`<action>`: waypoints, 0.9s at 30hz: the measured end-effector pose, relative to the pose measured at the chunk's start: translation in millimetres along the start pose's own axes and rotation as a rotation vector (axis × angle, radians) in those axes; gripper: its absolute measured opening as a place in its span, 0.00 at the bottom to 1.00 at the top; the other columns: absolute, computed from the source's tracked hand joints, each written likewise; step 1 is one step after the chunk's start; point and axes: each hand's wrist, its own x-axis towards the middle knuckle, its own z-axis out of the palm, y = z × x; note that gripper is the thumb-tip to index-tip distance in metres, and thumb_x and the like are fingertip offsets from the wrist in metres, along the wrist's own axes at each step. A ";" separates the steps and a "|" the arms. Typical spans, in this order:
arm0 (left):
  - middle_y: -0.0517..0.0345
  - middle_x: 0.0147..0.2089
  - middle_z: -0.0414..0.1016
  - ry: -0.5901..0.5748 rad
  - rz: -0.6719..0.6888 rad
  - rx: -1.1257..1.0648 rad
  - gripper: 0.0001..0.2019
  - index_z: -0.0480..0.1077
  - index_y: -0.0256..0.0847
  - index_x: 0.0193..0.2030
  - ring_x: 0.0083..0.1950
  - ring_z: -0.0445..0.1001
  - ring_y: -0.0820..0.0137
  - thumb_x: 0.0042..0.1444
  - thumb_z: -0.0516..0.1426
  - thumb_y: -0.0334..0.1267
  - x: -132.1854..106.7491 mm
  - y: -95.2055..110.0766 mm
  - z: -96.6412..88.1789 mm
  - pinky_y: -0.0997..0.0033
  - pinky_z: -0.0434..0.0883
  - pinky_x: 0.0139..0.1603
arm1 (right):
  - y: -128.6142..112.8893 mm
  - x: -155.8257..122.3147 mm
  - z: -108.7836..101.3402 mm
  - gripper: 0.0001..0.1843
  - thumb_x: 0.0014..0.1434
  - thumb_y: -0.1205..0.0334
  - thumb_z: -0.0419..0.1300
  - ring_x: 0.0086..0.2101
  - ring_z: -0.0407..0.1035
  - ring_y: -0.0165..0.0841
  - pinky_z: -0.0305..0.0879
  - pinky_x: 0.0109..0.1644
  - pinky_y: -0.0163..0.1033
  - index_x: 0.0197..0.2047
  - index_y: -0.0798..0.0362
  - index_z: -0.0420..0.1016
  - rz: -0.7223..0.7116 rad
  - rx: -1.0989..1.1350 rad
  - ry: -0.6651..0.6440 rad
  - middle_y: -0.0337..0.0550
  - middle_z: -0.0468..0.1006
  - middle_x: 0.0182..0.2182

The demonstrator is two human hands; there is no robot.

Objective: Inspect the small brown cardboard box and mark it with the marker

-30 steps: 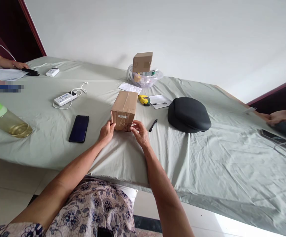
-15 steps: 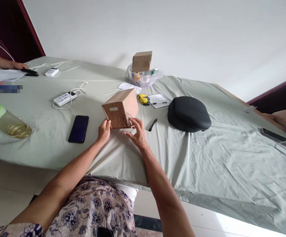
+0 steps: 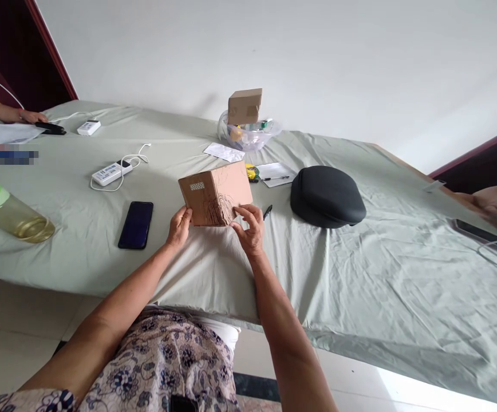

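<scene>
A brown cardboard box [image 3: 235,184] with dark branching lines drawn over its near corner is between my hands on the cloth-covered table [image 3: 360,286]. A small patterned label shows on its left face. My left hand [image 3: 180,225] grips the box's lower left edge, thumb on the near face. At the lower right, my right hand [image 3: 251,226] has its curled fingertips on the box's right face, with the thumb low by the bottom edge. A black pen [image 3: 268,212] lies just right of that hand, partly hidden. The yellow tape measure [image 3: 252,172] is partly covered by the box.
A phone [image 3: 135,225], a white power strip [image 3: 111,173] with its cord and a green-lidded bottle [image 3: 14,209] are on the left. A black case [image 3: 328,197] sits right. Behind stands a plastic basket [image 3: 255,137] topped by another box [image 3: 245,106]. A co-worker's hand [image 3: 32,117] is far left.
The box has turned, so more of its right face shows and it covers part of the tape measure. My right hand has moved slightly right with it; my left hand stays at the left edge.
</scene>
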 end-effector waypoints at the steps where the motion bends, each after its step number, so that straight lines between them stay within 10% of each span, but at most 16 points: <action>1: 0.60 0.29 0.63 -0.022 -0.014 -0.031 0.32 0.63 0.44 0.30 0.33 0.66 0.69 0.56 0.55 0.75 0.3 1.1 -0.7 0.70 0.69 0.35 | 2.6 0.6 -2.0 0.32 0.65 0.29 0.59 0.50 0.72 0.43 0.77 0.54 0.52 0.55 0.46 0.82 0.016 -0.018 0.017 0.51 0.74 0.49; 11: 0.63 0.28 0.59 -0.023 -0.080 -0.364 0.28 0.58 0.43 0.26 0.30 0.59 0.74 0.50 0.64 0.65 11.6 -0.3 -0.3 0.73 0.68 0.33 | 20.5 5.3 -18.5 0.23 0.68 0.38 0.60 0.52 0.72 0.40 0.73 0.57 0.53 0.46 0.48 0.84 0.223 -0.054 0.259 0.48 0.74 0.48; 18: 0.68 0.23 0.50 0.013 -0.160 -0.497 0.26 0.52 0.45 0.24 0.24 0.54 0.77 0.52 0.64 0.56 13.3 1.3 -0.6 0.75 0.63 0.26 | 23.7 4.6 -18.3 0.33 0.62 0.29 0.58 0.31 0.69 0.28 0.70 0.36 0.36 0.50 0.51 0.78 0.620 0.342 0.292 0.42 0.76 0.38; 27: 0.57 0.32 0.77 0.013 -0.350 -0.538 0.13 0.68 0.42 0.32 0.32 0.76 0.68 0.53 0.59 0.49 17.7 -5.7 -2.3 0.67 0.76 0.32 | 20.3 3.2 -9.5 0.34 0.60 0.26 0.58 0.33 0.68 0.30 0.68 0.38 0.36 0.51 0.49 0.77 0.619 0.472 0.212 0.42 0.77 0.38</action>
